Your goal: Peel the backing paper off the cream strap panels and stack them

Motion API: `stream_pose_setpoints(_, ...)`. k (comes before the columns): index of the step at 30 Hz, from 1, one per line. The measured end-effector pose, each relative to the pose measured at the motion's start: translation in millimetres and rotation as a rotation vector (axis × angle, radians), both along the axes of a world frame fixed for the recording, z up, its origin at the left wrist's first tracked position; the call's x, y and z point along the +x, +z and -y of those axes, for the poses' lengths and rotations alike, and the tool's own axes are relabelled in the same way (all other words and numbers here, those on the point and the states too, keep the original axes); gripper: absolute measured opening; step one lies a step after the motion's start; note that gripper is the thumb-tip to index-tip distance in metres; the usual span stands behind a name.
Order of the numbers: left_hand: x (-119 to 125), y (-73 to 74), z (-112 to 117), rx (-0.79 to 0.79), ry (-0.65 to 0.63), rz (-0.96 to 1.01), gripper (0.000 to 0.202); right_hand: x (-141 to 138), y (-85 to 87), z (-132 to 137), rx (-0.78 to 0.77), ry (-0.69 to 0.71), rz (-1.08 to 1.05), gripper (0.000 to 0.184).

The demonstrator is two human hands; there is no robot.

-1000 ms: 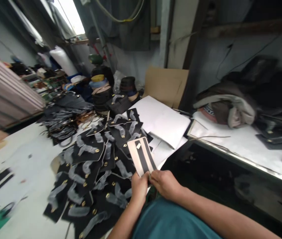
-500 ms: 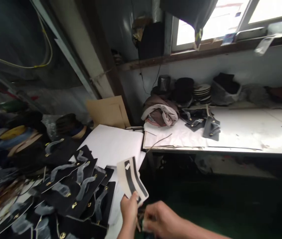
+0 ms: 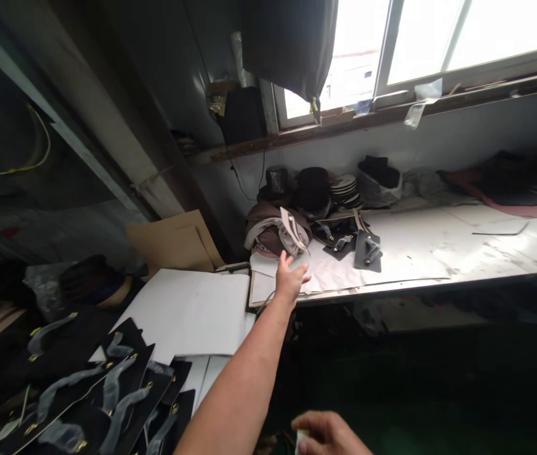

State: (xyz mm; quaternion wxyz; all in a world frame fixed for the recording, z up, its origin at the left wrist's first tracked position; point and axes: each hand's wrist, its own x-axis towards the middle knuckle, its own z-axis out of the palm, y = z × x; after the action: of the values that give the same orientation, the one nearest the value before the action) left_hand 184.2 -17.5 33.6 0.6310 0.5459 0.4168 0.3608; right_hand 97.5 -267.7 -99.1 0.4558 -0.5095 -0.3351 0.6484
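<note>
My left hand (image 3: 290,278) reaches out over the near edge of the white worktable (image 3: 415,246), fingers spread and nothing in them. Just beyond the fingertips, apart from them, a cream panel with dark stripes (image 3: 293,229) stands tilted in front of a rolled brown and grey cloth bundle (image 3: 263,222). Whether it touches the bundle or is in the air, I cannot tell. Low in the view, my right hand (image 3: 327,433) is curled around a small pale piece (image 3: 300,440), too little of which shows to name.
Black panels with plastic-wrapped straps and gold fittings (image 3: 121,404) lie heaped at lower left. Similar dark pieces (image 3: 367,249) rest on the worktable. White sheets (image 3: 187,309) and brown cardboard (image 3: 173,240) are at left. Dark rolls and stacked discs (image 3: 344,191) line the wall.
My left hand has stretched forward to the worktable and let go of the striped panel, now near the cloth bundle. My right hand has moved lower. The view has shifted right.
</note>
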Motion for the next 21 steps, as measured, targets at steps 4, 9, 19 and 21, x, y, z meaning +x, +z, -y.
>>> stream_pose_setpoints(4, -58.0, -24.7, 2.0, 0.188, 0.0, -0.185, 0.066, 4.1, 14.4, -3.8, 0.055, 0.118, -0.046, 0.036)
stream_pose_setpoints(9, -238.7, -94.5, 85.2, 0.138, 0.244, -0.546, 0.029, -4.3, 33.6, -10.1, 0.138, 0.306, -0.017, 0.039)
stream_pose_setpoints(19, -426.2, -149.0, 315.6, 0.164, 0.692, -1.225, 0.058, -83.8, 41.2, -41.7, 0.024, 0.783, 0.214, 0.054)
stream_pose_setpoints(21, -438.7, -161.3, 332.3, 0.172, 0.688, -1.36, 0.07, -101.7, 44.6, -42.3, 0.032, 0.831, 0.223, 0.053)
